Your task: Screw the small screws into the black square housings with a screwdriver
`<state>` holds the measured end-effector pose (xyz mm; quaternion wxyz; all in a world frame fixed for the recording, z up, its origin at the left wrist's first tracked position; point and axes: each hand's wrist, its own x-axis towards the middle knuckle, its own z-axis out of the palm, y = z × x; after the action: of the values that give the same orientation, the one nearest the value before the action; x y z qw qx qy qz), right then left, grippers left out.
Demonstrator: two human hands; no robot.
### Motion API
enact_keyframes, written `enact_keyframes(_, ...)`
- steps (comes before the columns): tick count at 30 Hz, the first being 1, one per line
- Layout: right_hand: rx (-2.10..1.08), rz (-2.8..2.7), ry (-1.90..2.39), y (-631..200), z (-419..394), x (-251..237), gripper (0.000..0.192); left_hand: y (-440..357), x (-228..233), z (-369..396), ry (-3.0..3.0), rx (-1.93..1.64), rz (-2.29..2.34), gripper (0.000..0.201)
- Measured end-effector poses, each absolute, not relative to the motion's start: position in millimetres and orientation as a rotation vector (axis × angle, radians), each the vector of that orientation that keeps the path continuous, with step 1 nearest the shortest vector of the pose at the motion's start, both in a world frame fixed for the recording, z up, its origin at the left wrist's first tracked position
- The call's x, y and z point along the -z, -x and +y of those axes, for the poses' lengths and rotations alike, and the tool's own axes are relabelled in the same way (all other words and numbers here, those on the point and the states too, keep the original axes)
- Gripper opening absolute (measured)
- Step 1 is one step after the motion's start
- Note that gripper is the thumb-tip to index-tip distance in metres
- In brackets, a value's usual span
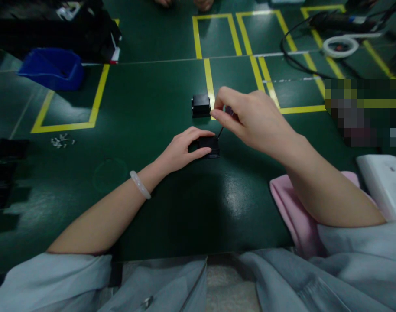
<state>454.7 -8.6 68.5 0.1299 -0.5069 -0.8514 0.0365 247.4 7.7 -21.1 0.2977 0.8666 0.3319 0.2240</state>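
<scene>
Assembly in progress near the middle of the dark green tabletop (152,99): left hand (181,149) grips a small black rectangular plastic block (209,146) — right hand (250,119) pinches a thin dark-handled tool (224,122) onto it. A second matching black block (201,105) stands just beyond — apparently unworked.

Two black boxes (201,105), one blue bin (51,69), two hands (185,149).

Your left hand (185,149) and right hand (250,119) crowd the small black block (209,146), closing it off from both sides. A second black block (201,105) stands just behind. Left of your forearm the green table (136,99) lies open up to the blue bin (51,68); right, a pink cloth (289,208) blocks the near edge.
</scene>
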Motion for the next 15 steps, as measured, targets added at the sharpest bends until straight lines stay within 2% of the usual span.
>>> enact_keyframes(15, -0.066, -2.416, 1.531, -454.7, -9.5, -66.9, 0.03, -247.4, 20.4, 6.8, -2.295, -0.577, 0.893, 0.04)
